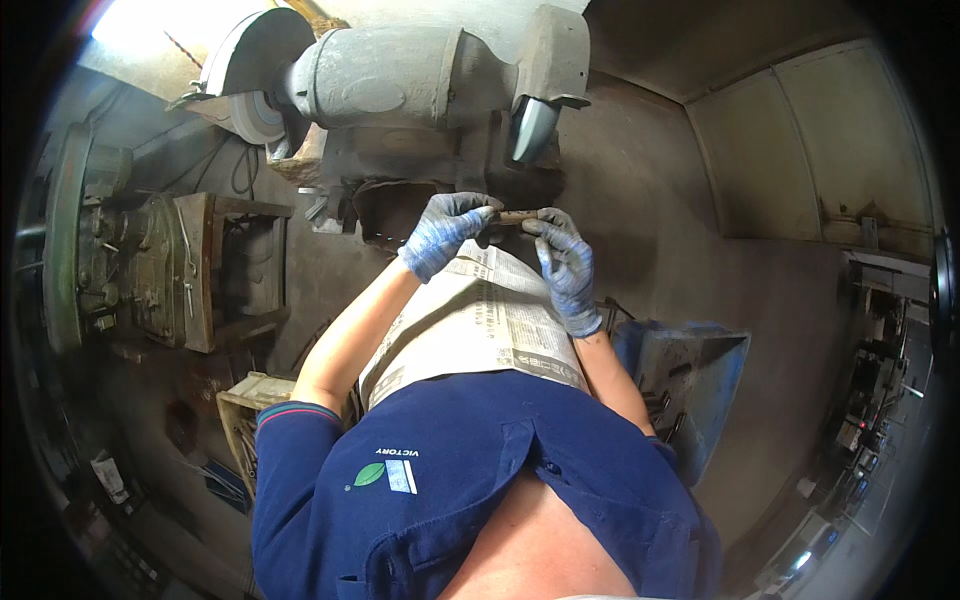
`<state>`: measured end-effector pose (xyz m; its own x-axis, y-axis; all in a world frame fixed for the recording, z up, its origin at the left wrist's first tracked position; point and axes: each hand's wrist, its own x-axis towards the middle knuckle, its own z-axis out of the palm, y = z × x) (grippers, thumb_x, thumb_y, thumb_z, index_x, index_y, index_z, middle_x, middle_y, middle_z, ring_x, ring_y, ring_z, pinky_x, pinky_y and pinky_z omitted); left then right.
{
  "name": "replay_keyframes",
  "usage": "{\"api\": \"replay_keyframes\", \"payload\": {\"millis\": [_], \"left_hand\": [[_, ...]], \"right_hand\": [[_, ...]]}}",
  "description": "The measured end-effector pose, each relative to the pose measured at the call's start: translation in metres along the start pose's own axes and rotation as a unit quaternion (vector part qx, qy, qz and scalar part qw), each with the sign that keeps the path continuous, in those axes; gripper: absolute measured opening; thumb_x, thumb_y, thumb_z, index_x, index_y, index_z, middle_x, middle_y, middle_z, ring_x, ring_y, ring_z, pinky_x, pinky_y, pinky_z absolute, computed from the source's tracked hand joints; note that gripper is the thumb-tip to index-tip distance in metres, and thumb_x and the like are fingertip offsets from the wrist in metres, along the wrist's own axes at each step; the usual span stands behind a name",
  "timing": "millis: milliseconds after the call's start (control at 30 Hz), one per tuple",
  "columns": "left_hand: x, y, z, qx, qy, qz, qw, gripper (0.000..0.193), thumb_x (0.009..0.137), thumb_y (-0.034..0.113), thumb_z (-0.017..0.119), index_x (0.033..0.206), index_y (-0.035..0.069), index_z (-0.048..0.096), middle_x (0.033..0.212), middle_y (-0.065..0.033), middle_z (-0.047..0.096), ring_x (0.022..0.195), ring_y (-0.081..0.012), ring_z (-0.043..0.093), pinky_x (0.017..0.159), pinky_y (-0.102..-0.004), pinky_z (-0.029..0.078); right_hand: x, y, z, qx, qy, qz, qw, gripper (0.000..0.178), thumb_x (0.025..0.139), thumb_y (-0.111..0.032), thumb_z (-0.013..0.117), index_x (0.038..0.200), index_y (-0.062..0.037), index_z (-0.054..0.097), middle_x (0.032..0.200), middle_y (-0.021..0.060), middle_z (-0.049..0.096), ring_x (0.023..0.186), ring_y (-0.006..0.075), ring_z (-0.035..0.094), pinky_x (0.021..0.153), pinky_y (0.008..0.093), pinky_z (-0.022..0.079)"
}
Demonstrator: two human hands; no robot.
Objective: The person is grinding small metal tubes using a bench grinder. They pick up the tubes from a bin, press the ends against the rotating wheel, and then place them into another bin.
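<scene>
Gripping a short brown metal bar at both ends, left hand and right hand fingers pinched shut, near the bench grinder, over spread newspaper.

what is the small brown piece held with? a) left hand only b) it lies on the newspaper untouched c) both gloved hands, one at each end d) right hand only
c: the left hand and right hand, both in blue gloves, pinch opposite ends of the small brown piece in front of the bench grinder, above the newspaper.

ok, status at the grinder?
Both hands, left hand and right hand, gloved, gripping small metal piece. Held below bench grinder, not touching wheel. Nothing between.
</scene>
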<state>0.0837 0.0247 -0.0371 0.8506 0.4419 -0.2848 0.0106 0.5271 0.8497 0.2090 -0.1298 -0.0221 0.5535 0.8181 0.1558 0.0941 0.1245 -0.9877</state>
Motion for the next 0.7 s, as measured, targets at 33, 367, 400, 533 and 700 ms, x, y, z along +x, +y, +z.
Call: {"api": "replay_keyframes", "payload": {"millis": [33,367,400,533,700], "left_hand": [[0.003,0.001,0.002,0.000,0.011,0.001,1.000,0.026,0.088,0.014,0.060,0.106,-0.004,0.058,0.083,-0.0082,0.064,0.067,-0.0115,0.060,0.061,-0.0227,0.049],[0.017,-0.011,0.009,0.185,0.127,0.101,0.969,0.017,0.086,0.006,0.061,0.099,-0.004,0.062,0.083,-0.0049,0.065,0.072,-0.0083,0.058,0.067,-0.0224,0.050],[0.020,-0.012,0.009,0.170,0.127,0.096,0.973,0.017,0.086,0.006,0.062,0.099,-0.004,0.063,0.083,-0.0050,0.065,0.072,-0.0084,0.058,0.067,-0.0225,0.050],[0.032,-0.018,0.010,0.070,0.141,0.086,0.984,0.015,0.084,0.006,0.063,0.097,-0.002,0.064,0.080,-0.0034,0.065,0.068,-0.0061,0.057,0.062,-0.0211,0.048],[0.052,-0.026,0.010,0.074,0.188,0.097,0.975,0.014,0.085,0.007,0.063,0.095,-0.002,0.064,0.078,-0.0022,0.065,0.068,-0.0060,0.057,0.061,-0.0211,0.047]], "right_hand": [[0.002,0.001,-0.004,-0.012,0.002,0.000,1.000,0.020,0.087,0.000,0.053,0.102,0.0042,0.064,0.116,0.0098,0.051,0.103,0.0176,0.054,0.089,0.0272,0.045],[0.008,0.021,-0.020,0.087,0.044,0.003,0.995,0.020,0.090,-0.007,0.053,0.102,0.0046,0.063,0.116,0.0116,0.051,0.102,0.0226,0.056,0.091,0.0386,0.049],[0.010,0.021,-0.020,0.087,0.046,0.006,0.995,0.020,0.090,-0.007,0.053,0.102,0.0044,0.064,0.115,0.0115,0.051,0.102,0.0227,0.056,0.091,0.0388,0.049],[0.017,0.031,-0.022,0.115,0.044,0.006,0.992,0.020,0.090,-0.008,0.053,0.103,0.0039,0.063,0.117,0.0114,0.051,0.104,0.0234,0.056,0.093,0.0396,0.048],[0.033,0.053,-0.032,0.003,0.031,-0.020,0.999,0.021,0.090,-0.007,0.053,0.106,0.0035,0.062,0.119,0.0127,0.053,0.107,0.0223,0.055,0.095,0.0385,0.047]]}}
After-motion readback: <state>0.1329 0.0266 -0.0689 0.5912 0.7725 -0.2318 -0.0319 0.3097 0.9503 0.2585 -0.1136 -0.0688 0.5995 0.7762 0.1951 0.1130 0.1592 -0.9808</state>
